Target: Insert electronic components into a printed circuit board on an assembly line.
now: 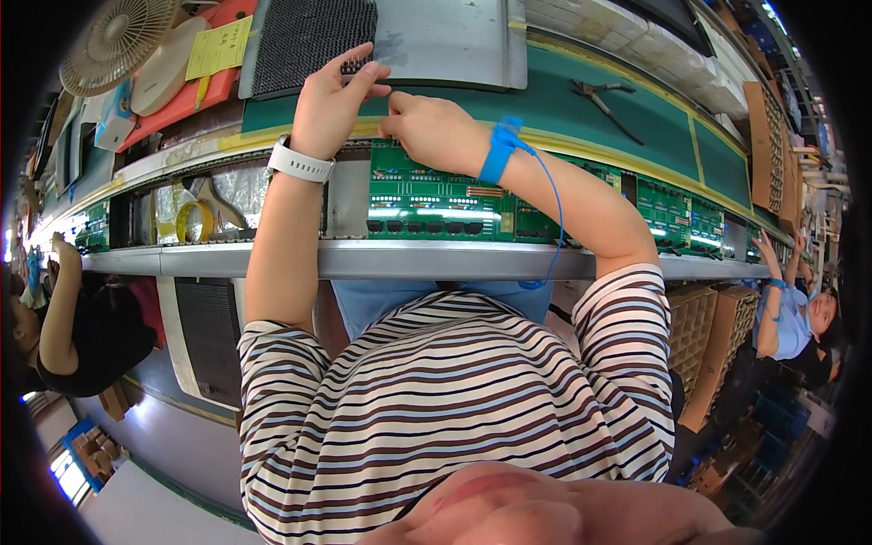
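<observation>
My left hand [334,102], a white watch on its wrist, is held over the near edge of a grey tray [445,41] holding rows of small black components [313,45]. Its fingers are apart, and I see nothing held in them. My right hand [434,129] wears a blue wrist strap [497,154] with a thin cord. Its fingers are curled into a pinch close to the left fingertips; whatever they hold is too small or hidden. Beneath it lies a green circuit board [436,202] fitted with small parts, partly covered by my right hand and forearm.
More green boards [668,213] line the rail to the right. Pliers [610,104] lie on the green bench mat [568,77]. A tape roll [194,221] sits left of my left forearm. A fan [118,41] stands far left. Other people work at both sides.
</observation>
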A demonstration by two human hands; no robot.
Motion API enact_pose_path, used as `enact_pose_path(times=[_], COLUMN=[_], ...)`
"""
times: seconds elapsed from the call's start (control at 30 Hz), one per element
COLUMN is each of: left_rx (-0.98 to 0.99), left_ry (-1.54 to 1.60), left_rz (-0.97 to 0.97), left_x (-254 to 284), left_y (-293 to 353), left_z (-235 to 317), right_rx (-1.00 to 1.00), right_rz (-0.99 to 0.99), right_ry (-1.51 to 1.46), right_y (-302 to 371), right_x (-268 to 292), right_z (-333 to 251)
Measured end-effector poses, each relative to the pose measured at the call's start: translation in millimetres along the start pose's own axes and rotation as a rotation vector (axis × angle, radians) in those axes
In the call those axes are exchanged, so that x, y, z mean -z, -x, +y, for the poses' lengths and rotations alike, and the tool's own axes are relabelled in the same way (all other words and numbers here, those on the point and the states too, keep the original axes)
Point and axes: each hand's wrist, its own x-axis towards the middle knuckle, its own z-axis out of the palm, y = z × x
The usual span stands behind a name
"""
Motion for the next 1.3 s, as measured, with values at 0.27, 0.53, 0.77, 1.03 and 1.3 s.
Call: enact_pose_path(times=[0.27,0.53,0.77,1.03,1.3], left_rx=[0.003,0.234,0.215,0.134,0.123], left_ry=[-0.016,0.573,0.595,0.343,0.346], left_rz=[-0.052,-0.302,-0.346,-0.084,-0.092], left_x=[-1.3,-2.3,-5.9,3.1,1.7], left_y=[-1.2,-0.1,0.4,-0.5,-5.6], left_z=[-2.9,-7.2,-3.4,7.2,-3.3], right_rx=[-0.203,-0.264,-0.262,-0.568,-0.289], right_rz=[0.034,0.290,0.264,0.130,-0.200], right_ry=[-0.511,-0.933,-0.941,-1.353,-0.612], right_y=[-2.5,-13.8,-17.4,-10.4,-21.5], right_x=[22.3,26.0,20.0,13.7,0.9], right_z=[1.1,0.5,9.5,26.8,21.6])
